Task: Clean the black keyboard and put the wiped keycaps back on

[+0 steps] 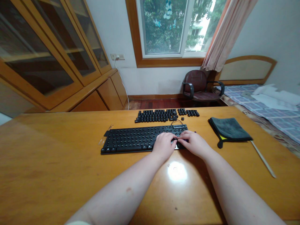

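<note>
A black keyboard [131, 139] lies on the wooden table, most of its keys stripped to bare switch stems. Only a few keycaps sit on it, mainly at its lower left corner. Over its right part, my left hand [164, 143] pinches a small dark piece that looks like a keycap [173, 138]. From the other side comes my right hand [193, 143], fingers bent together and tips meeting the left ones; what they grip is hidden. Behind the keyboard, loose black keycaps [154, 116] are laid out in rows, and a single keycap [182, 118] lies apart.
A folded dark grey cloth [231, 128] lies to the right, a thin pale stick [263, 159] reaching out from under it. At the keyboard's left end is a clear wire-like tool [102, 140]. Beyond the table [51, 162] are a chair [198, 86], a bed and a cabinet.
</note>
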